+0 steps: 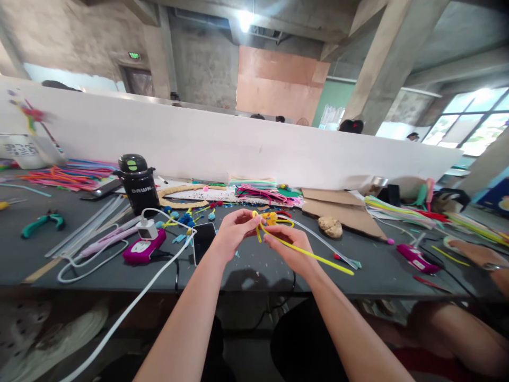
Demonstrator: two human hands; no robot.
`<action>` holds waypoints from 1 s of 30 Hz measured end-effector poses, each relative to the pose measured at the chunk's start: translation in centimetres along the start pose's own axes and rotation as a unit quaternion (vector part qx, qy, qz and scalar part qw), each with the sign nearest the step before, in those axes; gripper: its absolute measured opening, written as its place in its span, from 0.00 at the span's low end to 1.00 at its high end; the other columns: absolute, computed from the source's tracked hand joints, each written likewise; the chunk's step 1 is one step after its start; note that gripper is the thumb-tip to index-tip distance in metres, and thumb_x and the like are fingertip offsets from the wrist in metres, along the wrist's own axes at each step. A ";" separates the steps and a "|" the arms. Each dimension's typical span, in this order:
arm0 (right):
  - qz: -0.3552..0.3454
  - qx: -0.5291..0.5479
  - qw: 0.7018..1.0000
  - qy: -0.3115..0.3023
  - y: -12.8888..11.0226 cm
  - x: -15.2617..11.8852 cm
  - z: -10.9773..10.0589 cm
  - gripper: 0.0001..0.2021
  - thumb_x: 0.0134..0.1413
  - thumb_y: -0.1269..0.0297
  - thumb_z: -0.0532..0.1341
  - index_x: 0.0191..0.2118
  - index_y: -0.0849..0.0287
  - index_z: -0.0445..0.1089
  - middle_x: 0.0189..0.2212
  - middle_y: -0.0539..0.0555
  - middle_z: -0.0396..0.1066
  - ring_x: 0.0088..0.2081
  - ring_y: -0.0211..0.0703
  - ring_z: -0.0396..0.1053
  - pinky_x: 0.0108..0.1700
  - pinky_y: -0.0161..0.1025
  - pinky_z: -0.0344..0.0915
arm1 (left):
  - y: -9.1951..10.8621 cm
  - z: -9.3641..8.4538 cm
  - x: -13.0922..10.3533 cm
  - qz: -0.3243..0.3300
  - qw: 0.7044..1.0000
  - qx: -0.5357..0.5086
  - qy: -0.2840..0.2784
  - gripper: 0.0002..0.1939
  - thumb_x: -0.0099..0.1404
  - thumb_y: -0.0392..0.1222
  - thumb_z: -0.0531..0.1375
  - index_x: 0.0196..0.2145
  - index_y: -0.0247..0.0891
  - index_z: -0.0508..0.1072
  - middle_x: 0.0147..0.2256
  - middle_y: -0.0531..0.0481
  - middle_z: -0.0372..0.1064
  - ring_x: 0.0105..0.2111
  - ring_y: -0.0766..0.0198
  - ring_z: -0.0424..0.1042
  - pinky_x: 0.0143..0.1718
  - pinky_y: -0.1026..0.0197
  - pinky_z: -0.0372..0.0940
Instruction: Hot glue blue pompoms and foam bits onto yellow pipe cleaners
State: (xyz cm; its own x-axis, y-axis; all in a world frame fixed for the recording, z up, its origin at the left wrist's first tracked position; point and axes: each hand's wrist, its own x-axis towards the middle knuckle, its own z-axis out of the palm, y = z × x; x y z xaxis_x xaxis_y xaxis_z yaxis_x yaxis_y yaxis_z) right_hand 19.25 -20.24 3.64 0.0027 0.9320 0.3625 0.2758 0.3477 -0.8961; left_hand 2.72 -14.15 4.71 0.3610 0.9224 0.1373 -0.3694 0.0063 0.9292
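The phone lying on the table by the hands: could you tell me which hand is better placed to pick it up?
Probably the left hand: the phone lies just beside its wrist, while the right hand is farther away. Both are pinching the yellow pipe cleaner, so one must let go first.

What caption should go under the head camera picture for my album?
Two hands, left hand and right hand, pinch a bent yellow pipe cleaner above a cluttered grey table.

"DAWN" reads in pale letters across the black jar [138, 185] on the worktop [47, 249]. Dark characters mark the white container [22, 150] far left, too blurred to read. A green sign [134, 55] glows high on the wall, illegible.
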 end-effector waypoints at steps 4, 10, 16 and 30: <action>0.000 -0.007 1.000 0.011 -0.2 0.3 -1.0 0.13 0.49 0.57 0.68 0.40 0.57 0.79 0.35 0.55 0.79 0.34 0.47 0.76 0.36 0.40 0.72 | 0.1 -0.3 0.0 0.009 0.997 0.078 0.022 0.18 0.51 0.49 0.71 0.34 0.35 0.74 0.32 0.47 0.76 0.30 0.64 0.73 0.30 0.65 0.65; -0.032 -0.013 0.998 0.055 -0.3 0.8 -2.3 0.12 0.52 0.56 0.66 0.38 0.57 0.79 0.32 0.55 0.79 0.32 0.46 0.76 0.36 0.40 0.72 | 0.3 -0.1 -0.2 0.011 0.993 0.116 0.020 0.17 0.54 0.52 0.68 0.35 0.35 0.77 0.33 0.44 0.77 0.27 0.65 0.72 0.27 0.66 0.63; -0.038 -0.033 0.995 0.087 0.3 1.3 -1.2 0.11 0.54 0.56 0.64 0.37 0.57 0.78 0.33 0.55 0.79 0.33 0.48 0.77 0.37 0.41 0.73 | -0.1 -0.4 -0.4 0.024 0.973 0.225 -0.041 0.16 0.60 0.53 0.63 0.33 0.36 0.79 0.29 0.45 0.76 0.23 0.65 0.71 0.22 0.66 0.61; -0.042 -0.026 0.998 0.047 1.2 1.0 -0.7 0.12 0.57 0.55 0.62 0.37 0.56 0.77 0.32 0.55 0.78 0.33 0.46 0.76 0.38 0.41 0.73 | -1.1 -0.2 -0.5 0.078 0.930 0.358 -0.015 0.12 0.61 0.49 0.60 0.30 0.38 0.78 0.25 0.46 0.74 0.22 0.61 0.71 0.24 0.64 0.59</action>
State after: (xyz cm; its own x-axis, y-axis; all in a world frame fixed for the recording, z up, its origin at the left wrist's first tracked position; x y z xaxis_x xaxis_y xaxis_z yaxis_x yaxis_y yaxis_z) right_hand 20.29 -19.01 3.10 0.0677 0.8853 0.4600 0.3283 0.4156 -0.8482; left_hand 2.76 -14.50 3.56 0.3782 0.8792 0.2899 0.2412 -0.3959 0.8861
